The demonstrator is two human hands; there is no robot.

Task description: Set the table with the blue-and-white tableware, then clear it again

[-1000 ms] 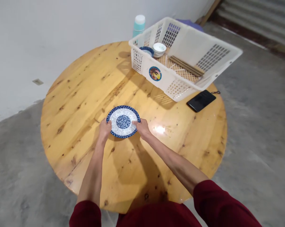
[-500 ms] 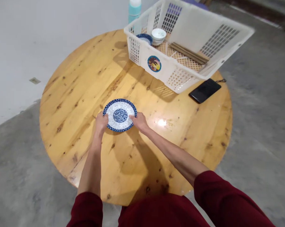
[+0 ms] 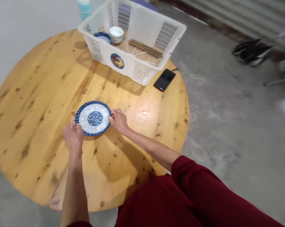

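the right grip clasps the plate; whether the left grip also holds, one cannot tell. probably stiff, smooth, breakable: best held at opposite edges.

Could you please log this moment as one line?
left hand: at left rim of plate | right hand: at its right rim | basket: beyond plate | phone: beside basket

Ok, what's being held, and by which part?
The patterned plate: the right hand pinches its right rim, thumb on top. The left hand is at its left rim; whether it grips is unclear.
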